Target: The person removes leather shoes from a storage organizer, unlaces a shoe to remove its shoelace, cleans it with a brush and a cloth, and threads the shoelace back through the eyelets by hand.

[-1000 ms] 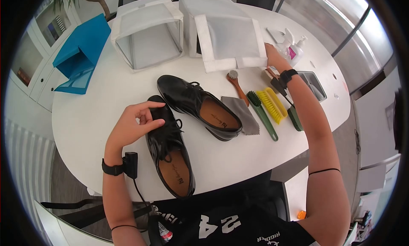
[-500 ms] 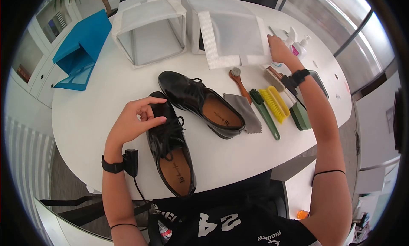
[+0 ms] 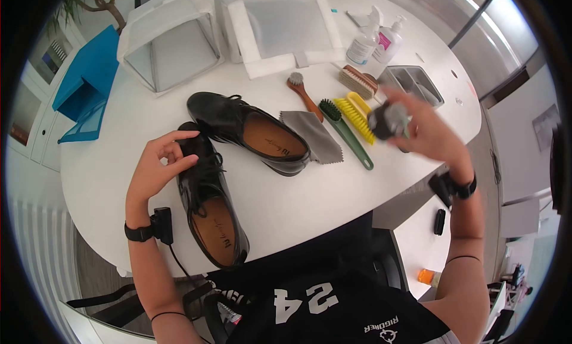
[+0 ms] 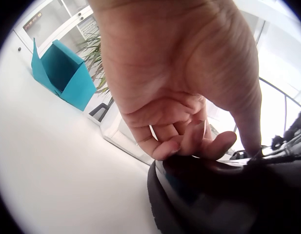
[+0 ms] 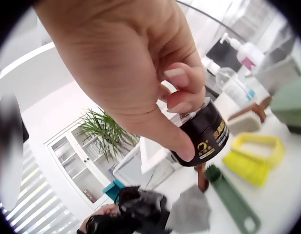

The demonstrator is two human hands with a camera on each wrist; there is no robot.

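Observation:
My left hand [image 3: 154,174] rests on the toe of a black lace-up shoe [image 3: 214,225], index fingertip and thumb touching the leather. In the left wrist view the other fingers bend loosely over the toe. A second black shoe [image 3: 223,122] lies at an angle beside it. Above the brushes, my right hand [image 3: 430,131], blurred, grips a small black jar [image 5: 209,139] with gold lettering between thumb and fingers. Below the jar are a yellow brush [image 3: 356,119], a green long-handled brush [image 3: 351,142] and a grey cloth [image 3: 316,137].
A wooden-handled dauber [image 3: 305,97] and a wood-backed brush [image 3: 358,83] lie farther back. Behind stand a spray bottle [image 3: 362,46], a pump bottle [image 3: 389,39] and a divided tray [image 3: 430,89]. Two white boxes [image 3: 143,37] and a blue box [image 3: 98,76] line the far side.
My right hand has come back toward me from beside the white box, with the black jar now in its grip. My left hand stays on the shoe's toe. The head view has shifted.

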